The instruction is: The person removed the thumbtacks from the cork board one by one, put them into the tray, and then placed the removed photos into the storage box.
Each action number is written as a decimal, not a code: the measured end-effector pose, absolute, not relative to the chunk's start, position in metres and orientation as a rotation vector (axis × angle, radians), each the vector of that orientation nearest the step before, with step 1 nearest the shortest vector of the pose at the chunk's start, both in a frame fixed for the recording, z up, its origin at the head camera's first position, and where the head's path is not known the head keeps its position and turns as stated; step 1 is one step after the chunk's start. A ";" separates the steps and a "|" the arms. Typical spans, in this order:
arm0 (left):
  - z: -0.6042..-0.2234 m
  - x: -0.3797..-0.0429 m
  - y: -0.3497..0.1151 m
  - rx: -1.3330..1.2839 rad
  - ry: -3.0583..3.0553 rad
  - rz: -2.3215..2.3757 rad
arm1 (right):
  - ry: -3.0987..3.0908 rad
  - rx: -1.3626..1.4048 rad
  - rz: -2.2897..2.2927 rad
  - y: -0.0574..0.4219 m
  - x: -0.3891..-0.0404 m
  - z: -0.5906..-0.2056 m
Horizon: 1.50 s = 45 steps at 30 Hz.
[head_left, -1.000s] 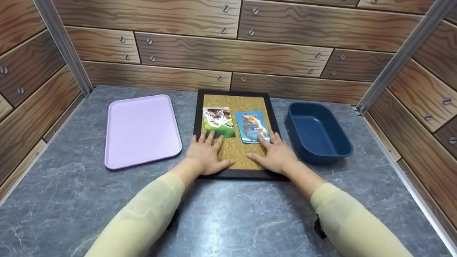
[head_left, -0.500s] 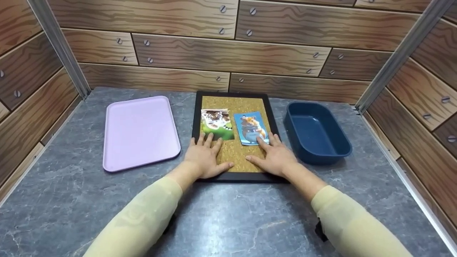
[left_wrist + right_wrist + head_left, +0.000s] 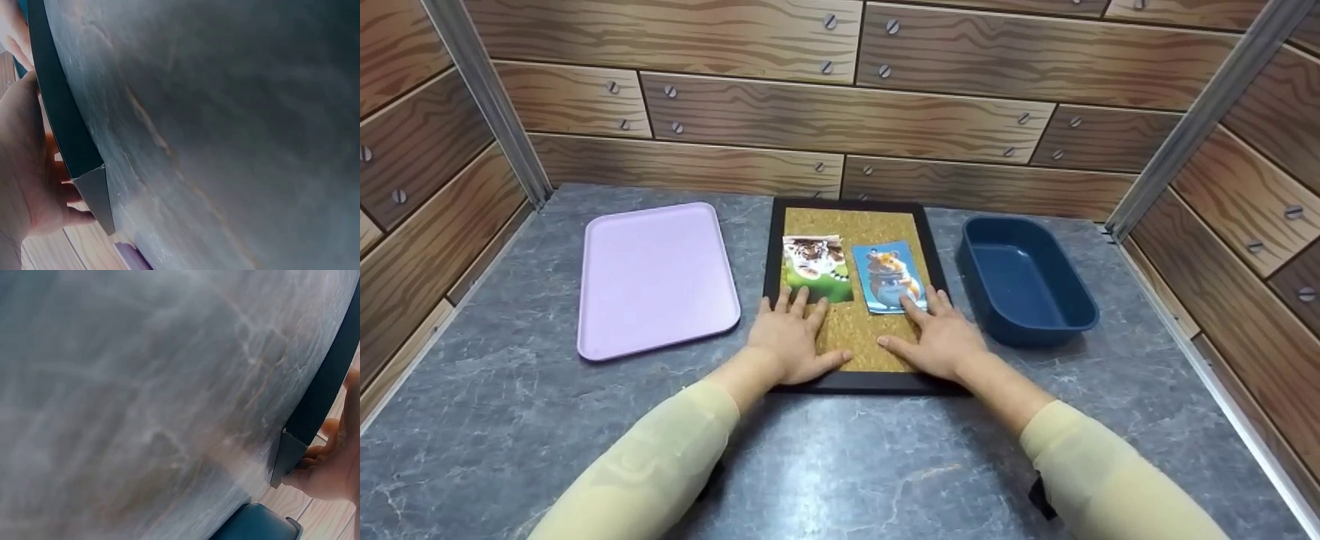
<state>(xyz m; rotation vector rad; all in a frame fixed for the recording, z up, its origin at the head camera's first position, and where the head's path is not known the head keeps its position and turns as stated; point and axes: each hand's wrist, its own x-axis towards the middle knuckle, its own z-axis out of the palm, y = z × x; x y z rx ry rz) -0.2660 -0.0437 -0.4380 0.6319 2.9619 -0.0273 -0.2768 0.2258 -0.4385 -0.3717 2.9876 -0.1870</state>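
Nearby, tray (image 3: 658,281) and tub (image 3: 1027,281) flank the corkboard (image 3: 861,334).

head: high, forward-down | wrist views: close, sideways | shared: black frame (image 3: 870,382)

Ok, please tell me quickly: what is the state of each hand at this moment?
Left hand: open, spread on the cork board, nothing in its grip.
Right hand: open, spread on the same board, also gripping nothing.

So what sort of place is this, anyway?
Probably a booth set up for tabletop work, though I can't be sure: wood-patterned walls stand on three sides, metal strips run up the corners, and a grey tabletop between them holds a framed corkboard.
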 end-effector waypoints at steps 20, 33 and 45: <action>-0.437 -0.250 -0.045 0.675 2.957 -0.045 | 2.985 -0.355 -0.198 0.225 -0.258 -0.440; -0.439 -0.240 -0.046 0.709 2.987 -0.034 | 3.016 -0.375 -0.192 0.224 -0.246 -0.442; -0.440 -0.232 -0.046 0.723 2.979 -0.053 | 3.009 -0.374 -0.180 0.225 -0.237 -0.441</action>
